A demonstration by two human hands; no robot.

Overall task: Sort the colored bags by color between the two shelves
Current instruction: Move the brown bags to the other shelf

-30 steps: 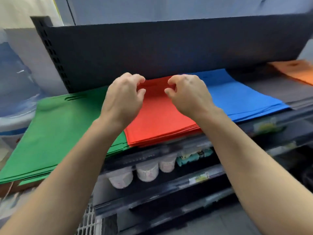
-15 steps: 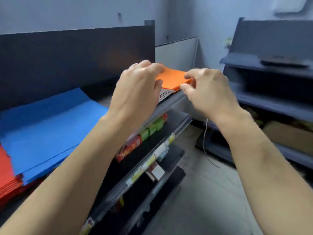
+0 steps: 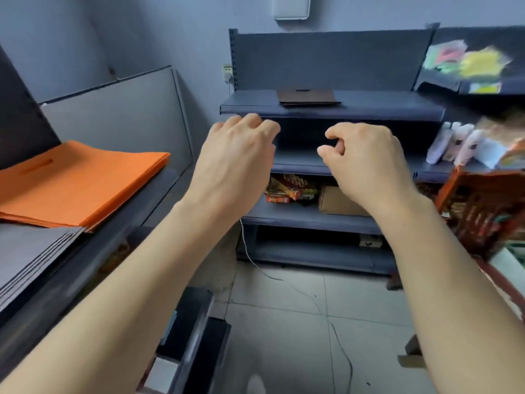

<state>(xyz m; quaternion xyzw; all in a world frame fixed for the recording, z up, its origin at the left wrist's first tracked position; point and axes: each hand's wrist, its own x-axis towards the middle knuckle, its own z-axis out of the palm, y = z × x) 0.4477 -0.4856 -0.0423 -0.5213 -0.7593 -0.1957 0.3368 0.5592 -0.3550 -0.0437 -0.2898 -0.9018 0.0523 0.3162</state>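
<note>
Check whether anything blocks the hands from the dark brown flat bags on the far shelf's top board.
Nothing visible does. The left hand and right hand, both empty, hover in open air before the grey metal shelf; the dark brown flat bags lie alone on its top board. A thin cord lies on the floor below.

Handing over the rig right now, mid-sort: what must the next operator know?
Left hand: raised, fingers curled, holding nothing. Right hand: the same, empty.
Orange bags lie stacked on the near shelf at left, a grey stack beside them. A brown stack lies on the top board of the far shelf.
Done: each visible pile is one colour.
Left: no bag is in hand; likely fetch the next bag to sort.
</note>
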